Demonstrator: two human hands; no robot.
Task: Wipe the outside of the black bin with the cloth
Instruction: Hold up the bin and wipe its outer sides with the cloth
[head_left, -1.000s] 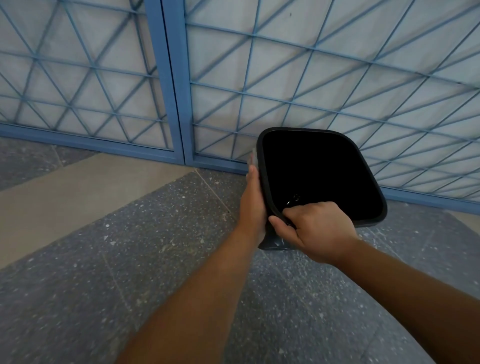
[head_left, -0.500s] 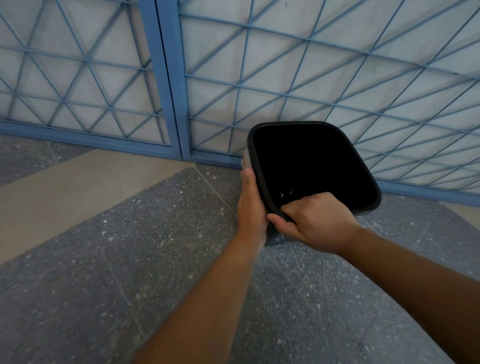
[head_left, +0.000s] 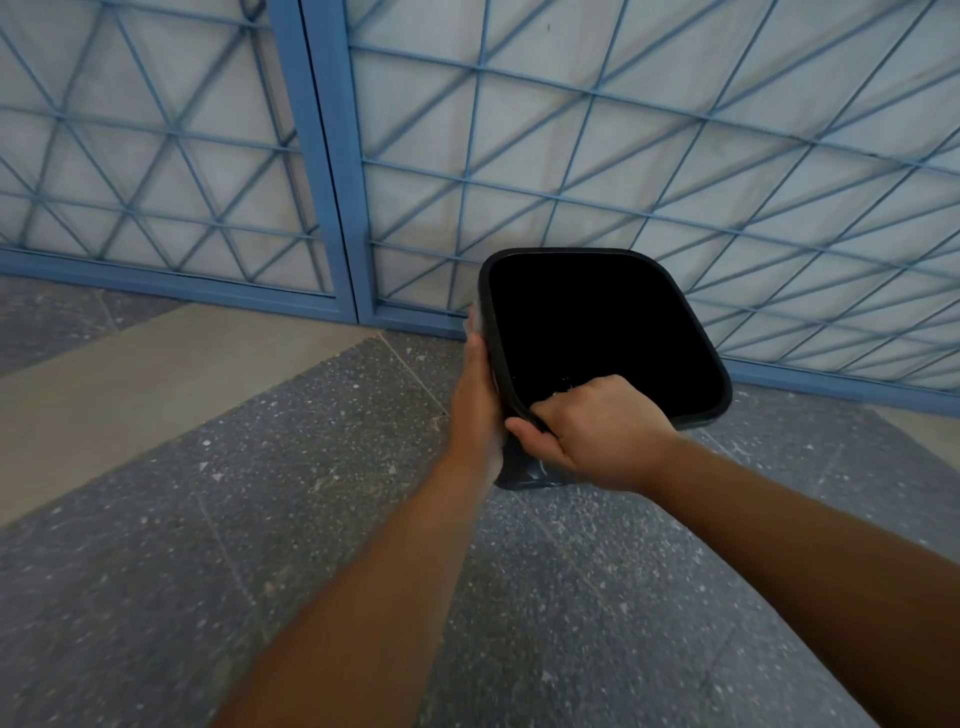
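Biggest thing here is the blue metal gate (head_left: 332, 156) with its criss-cross wire grille, filling the whole top from 9 to 3 o'clock, pale sheeting behind it. Below that is the speckled grey stone floor (head_left: 260, 519), with a tan strip (head_left: 156, 374) running out toward 9 o'clock. The black bin (head_left: 597, 322) sits just right of centre, held up off the floor and tilted so its dark mouth faces the camera. No brand, label or writing I can read on it. Right hand (head_left: 602, 431) is curled over the near rim, thumb outside, fingers hooked inside. Left hand (head_left: 475, 400) lies flat with straight fingers along the bin's left outer wall, a bit of pale cloth (head_left: 471, 319) peeking past the fingertips.
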